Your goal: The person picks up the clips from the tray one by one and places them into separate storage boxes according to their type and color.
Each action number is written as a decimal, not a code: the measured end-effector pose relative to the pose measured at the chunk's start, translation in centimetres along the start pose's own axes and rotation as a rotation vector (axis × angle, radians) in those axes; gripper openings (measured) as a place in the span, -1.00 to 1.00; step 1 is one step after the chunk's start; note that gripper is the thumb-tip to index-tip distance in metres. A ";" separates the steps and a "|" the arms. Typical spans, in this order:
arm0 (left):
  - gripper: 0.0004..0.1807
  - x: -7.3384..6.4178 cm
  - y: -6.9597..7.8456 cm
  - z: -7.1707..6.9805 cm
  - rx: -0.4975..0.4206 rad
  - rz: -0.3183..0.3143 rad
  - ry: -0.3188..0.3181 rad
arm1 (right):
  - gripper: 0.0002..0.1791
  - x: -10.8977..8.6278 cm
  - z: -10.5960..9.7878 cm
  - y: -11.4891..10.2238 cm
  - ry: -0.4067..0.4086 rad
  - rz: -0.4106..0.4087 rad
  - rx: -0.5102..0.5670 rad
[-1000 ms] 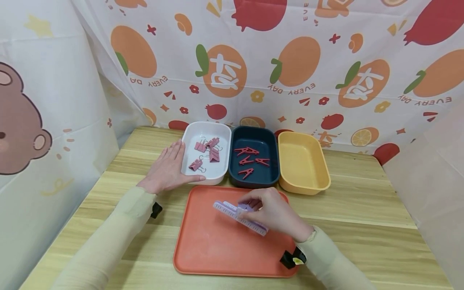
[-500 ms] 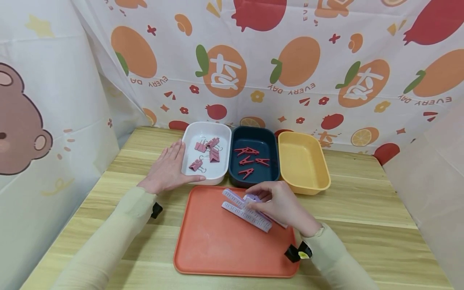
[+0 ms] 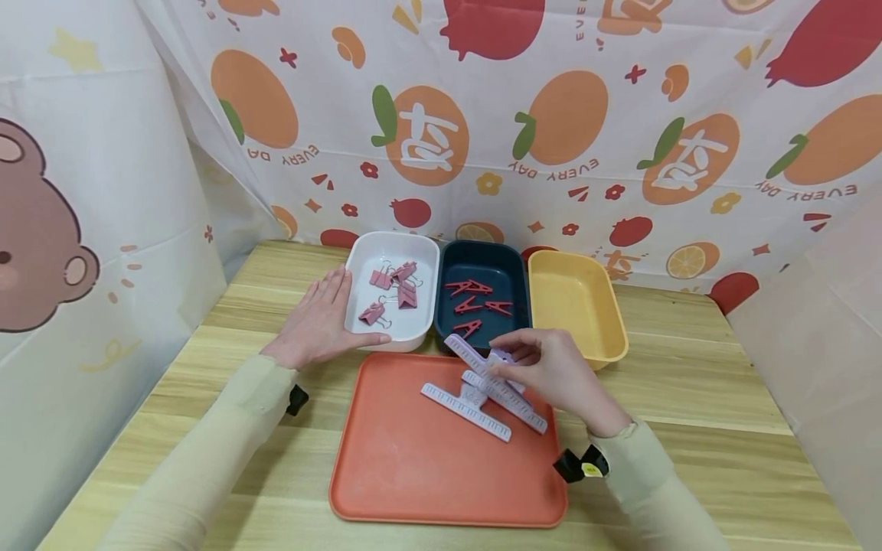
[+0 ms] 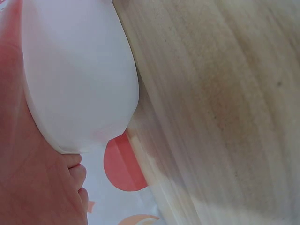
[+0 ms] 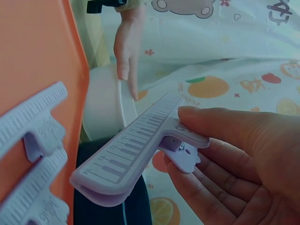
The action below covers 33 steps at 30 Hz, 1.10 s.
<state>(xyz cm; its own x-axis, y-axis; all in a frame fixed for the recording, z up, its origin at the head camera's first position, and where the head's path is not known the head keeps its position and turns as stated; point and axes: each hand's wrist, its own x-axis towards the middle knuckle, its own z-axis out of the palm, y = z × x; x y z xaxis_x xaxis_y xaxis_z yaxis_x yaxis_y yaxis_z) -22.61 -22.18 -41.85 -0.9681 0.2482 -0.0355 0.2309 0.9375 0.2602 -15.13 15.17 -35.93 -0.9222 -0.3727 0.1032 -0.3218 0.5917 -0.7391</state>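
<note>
In the head view, my right hand pinches a long lilac clip by its grip tabs, thumb on one side and fingers on the other. Piano-key markings run along the clip's bar in the right wrist view, and its jaws look closed. It is raised over the back edge of the orange tray, its far end overlapping the dark blue bin. Two matching clips lie on the tray below. My left hand rests along the left side of the white bin, fingers straight, thumb at the front rim.
Several pink binder clips lie in the white bin. Several small red clothespins lie in the dark blue bin. A yellow bin stands at the right end of the row. Patterned cloth hangs behind the wooden table.
My right hand has lifted the lilac clip and carried it back and to the right, from over the tray toward the bins. Two clips on the tray have come into view. My left hand stays put.
</note>
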 end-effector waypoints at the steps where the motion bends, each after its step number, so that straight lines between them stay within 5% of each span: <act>1: 0.46 0.0 0.0 0.0 -0.001 -0.001 -0.002 | -0.65 0.0 -0.2 0.1 0.007 -0.001 -0.002; 33: 0.45 -0.1 0.0 -0.1 0.022 -0.002 -0.006 | -0.58 1.2 -5.7 3.5 0.179 0.097 -0.008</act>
<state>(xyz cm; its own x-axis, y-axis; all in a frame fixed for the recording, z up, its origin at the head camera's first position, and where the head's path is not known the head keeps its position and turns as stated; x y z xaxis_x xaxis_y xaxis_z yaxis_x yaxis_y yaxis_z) -22.56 -22.22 -41.80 -0.9680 0.2473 -0.0418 0.2306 0.9432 0.2392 -18.57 20.84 -34.58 -0.9721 -0.1812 0.1490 -0.2308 0.6246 -0.7461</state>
